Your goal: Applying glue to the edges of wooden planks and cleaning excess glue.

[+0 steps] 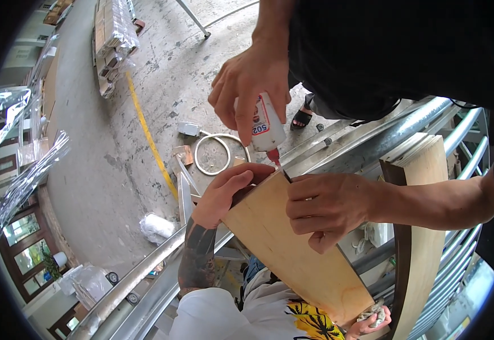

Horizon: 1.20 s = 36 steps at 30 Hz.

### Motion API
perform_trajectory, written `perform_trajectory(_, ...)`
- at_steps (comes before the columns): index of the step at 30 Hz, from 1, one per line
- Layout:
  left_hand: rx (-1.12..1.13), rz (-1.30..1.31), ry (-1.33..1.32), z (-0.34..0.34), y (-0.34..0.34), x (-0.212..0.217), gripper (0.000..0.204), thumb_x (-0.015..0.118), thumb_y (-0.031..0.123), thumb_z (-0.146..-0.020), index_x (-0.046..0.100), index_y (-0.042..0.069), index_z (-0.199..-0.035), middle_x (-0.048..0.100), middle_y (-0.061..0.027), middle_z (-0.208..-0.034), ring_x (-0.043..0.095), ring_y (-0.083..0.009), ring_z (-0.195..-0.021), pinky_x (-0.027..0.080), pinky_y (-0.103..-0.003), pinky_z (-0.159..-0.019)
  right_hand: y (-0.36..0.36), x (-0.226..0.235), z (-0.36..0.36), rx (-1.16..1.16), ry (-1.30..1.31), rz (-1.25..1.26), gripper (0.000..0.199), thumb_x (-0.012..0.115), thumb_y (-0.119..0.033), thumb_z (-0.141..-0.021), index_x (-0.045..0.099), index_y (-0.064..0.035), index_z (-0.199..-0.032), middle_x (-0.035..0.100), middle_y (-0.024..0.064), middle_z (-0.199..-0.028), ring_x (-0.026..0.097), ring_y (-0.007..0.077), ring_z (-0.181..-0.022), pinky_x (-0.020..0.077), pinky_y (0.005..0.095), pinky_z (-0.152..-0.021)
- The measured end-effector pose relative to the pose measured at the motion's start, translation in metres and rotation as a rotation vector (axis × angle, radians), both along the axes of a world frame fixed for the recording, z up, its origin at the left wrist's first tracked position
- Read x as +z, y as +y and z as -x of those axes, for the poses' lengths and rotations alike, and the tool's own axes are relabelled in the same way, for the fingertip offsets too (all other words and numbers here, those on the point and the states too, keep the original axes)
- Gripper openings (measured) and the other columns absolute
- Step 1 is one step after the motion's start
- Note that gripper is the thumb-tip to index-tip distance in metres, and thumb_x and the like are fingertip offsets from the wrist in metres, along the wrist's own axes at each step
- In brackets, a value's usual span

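Note:
A pale wooden board [298,255] slants from the middle of the view down toward my shirt. My left hand [221,195] grips its far end, thumb on the near side and the other fingers partly hidden behind the edge. At the lower end my right hand [363,328] is closed round a crumpled rag [376,315] beside the board's corner. A co-worker's hand [252,85] tips a white glue bottle [268,127], its red nozzle at the board's far edge. The co-worker's other hand [332,207] pinches a thin dark strip [286,175] at that corner.
More boards with dark edges [422,226] lean on metal tubes [456,141] at the right. Metal rails [139,277] run across the lower left. On the concrete floor lie a coiled white hose or cable [197,161] and a plastic-wrapped roll [156,228]. Wrapped stock [111,39] stands far left.

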State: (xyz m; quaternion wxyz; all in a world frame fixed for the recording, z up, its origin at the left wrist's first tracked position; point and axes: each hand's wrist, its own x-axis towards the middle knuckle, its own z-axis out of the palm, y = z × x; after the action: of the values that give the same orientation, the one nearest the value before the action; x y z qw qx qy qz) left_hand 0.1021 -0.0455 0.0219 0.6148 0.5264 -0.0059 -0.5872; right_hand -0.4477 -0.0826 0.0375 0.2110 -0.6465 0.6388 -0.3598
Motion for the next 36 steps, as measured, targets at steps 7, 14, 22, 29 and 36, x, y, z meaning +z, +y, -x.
perform_trajectory(7,-0.035,0.028,0.016,-0.006,0.007,0.003,0.04,0.051,0.024,-0.103,0.059,-0.006,-0.128,0.066,-0.0149,-0.126,0.065,-0.02,-0.113,0.049,-0.033,-0.102,-0.074,0.017,-0.077,1.201,-0.153,0.27,0.026,0.056,-0.019,-0.074,0.037,-0.0075,-0.086,0.047,0.0087,-0.091,0.049,0.0238,-0.081,0.0437,0.0368,-0.072)
perform_trajectory(14,-0.021,0.025,-0.006,-0.006,0.012,0.0,0.039,0.05,0.024,-0.104,0.059,-0.005,-0.129,0.066,-0.0137,-0.126,0.064,-0.0196,-0.114,0.049,-0.033,-0.101,-0.193,-0.006,-0.449,2.416,-0.297,0.601,0.027,0.059,-0.013,-0.063,0.035,-0.0125,-0.074,0.043,0.0049,-0.077,0.047,0.0213,-0.07,0.0424,0.0341,-0.062)
perform_trajectory(22,0.0,-0.001,0.015,-0.005,0.002,0.003,0.04,0.049,0.022,-0.103,0.057,-0.004,-0.133,0.066,-0.0136,-0.124,0.064,-0.0194,-0.115,0.05,-0.032,-0.1,-0.207,-0.025,-0.431,2.622,0.322,0.392,0.03,0.056,-0.026,-0.092,0.052,-0.0106,-0.118,0.061,0.0099,-0.103,0.059,0.0295,-0.092,0.0479,0.0508,-0.082)
perform_trajectory(29,-0.062,0.101,-0.061,-0.007,0.003,-0.006,0.041,0.05,0.019,-0.103,0.053,-0.002,-0.137,0.064,-0.0124,-0.128,0.064,-0.0186,-0.116,0.05,-0.031,-0.1,-0.196,0.001,-0.443,2.348,-0.245,0.595,0.024,0.057,-0.014,-0.057,0.038,-0.0074,-0.07,0.043,0.0064,-0.071,0.049,0.0231,-0.066,0.0461,0.0333,-0.06)
perform_trajectory(36,0.005,0.186,-0.169,-0.011,0.005,-0.006,0.039,0.052,0.015,-0.101,0.054,-0.004,-0.136,0.063,-0.0149,-0.13,0.062,-0.0241,-0.118,0.048,-0.037,-0.103,-0.196,0.002,-0.447,2.374,-0.31,0.676,0.037,0.058,-0.009,-0.056,0.03,-0.0107,-0.08,0.038,0.0059,-0.075,0.047,0.0232,-0.07,0.0436,0.0311,-0.06)
